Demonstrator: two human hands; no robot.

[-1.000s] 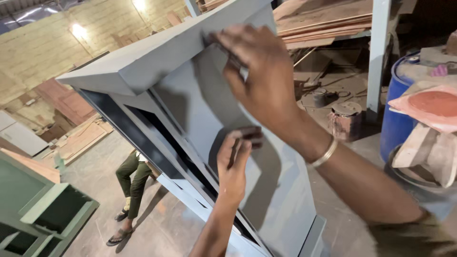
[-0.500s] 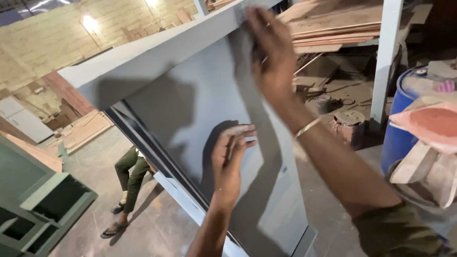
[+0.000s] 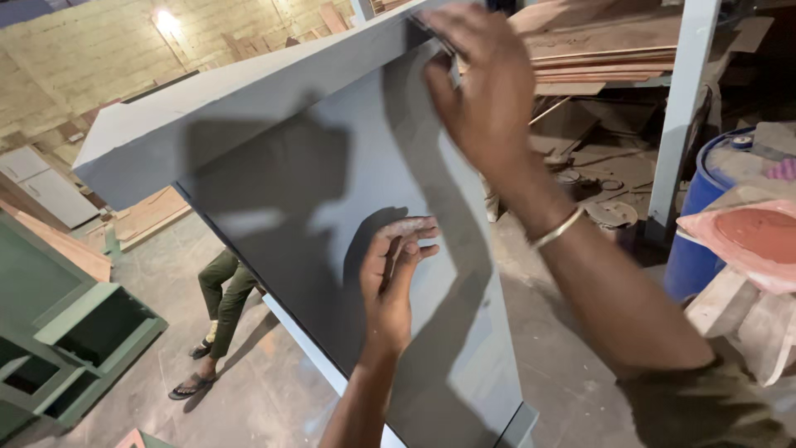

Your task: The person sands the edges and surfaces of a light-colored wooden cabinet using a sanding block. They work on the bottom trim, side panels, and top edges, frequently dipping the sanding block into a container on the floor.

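Fingers of the left hand [image 3: 390, 278] lie flat and together on the smooth grey cabinet panel [image 3: 332, 216], which stands tilted on the floor. Higher up, the right hand [image 3: 485, 91] curls over its top edge, holding something small I cannot identify. Beyond, a person's legs [image 3: 217, 286].

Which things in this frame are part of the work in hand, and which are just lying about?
In the work:
- grey cabinet panel
- right hand, high on the panel's upper edge
- left hand, flat against the panel

Lying about:
- blue drum
- stacked boards
- green cabinet
- another person's legs
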